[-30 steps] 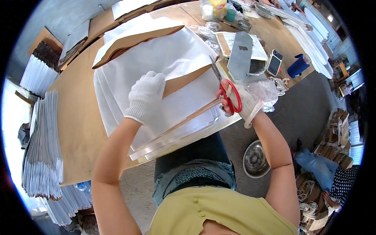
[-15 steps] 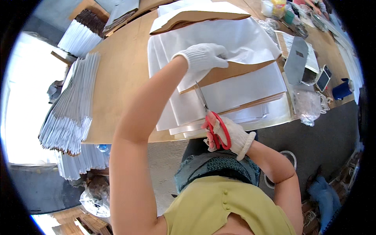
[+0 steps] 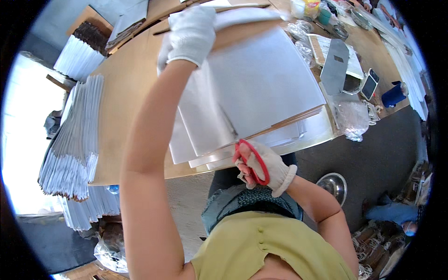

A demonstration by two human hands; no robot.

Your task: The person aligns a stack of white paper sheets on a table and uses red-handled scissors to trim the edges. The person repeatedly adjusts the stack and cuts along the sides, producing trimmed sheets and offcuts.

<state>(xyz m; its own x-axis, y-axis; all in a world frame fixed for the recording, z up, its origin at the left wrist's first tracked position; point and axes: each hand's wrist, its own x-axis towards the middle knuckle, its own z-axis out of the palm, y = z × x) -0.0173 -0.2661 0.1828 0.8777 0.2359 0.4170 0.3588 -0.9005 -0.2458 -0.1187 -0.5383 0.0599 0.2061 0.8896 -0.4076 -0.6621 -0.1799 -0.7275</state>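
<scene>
My left hand: (image 3: 190,33) gloved in white, reached far out across the table, fingers curled over the far edge of the white sheet stack (image 3: 254,86), gripping it and pressing it down.

My right hand: (image 3: 261,168) gloved in white, at the near edge of the table, fingers threaded through and closed on the red handles of the scissors (image 3: 247,156).

Scissors: red loops sit in my right hand just off the table edge; the grey blades run up and to the left from the handles, away from me, into the near edge of the stack. I cannot tell how far apart the blades stand.

Scissors long axis: roughly from my right hand toward my left hand, tips pointing away from my body.

White sheet stack: lies on the wooden table (image 3: 123,93) between my two hands, its near corner overhanging the table edge; brown card layers show along its right edge.

Stack long axis: runs away from me, slightly tilted to the right at the far end.

Left side: a fanned pile of grey-white folded sheets (image 3: 72,144) lies along the table's left edge, well apart from the stack.

Right side: a grey metal plate (image 3: 336,65), a phone (image 3: 371,84) and a blue cup (image 3: 394,94) lie past the stack.
</scene>
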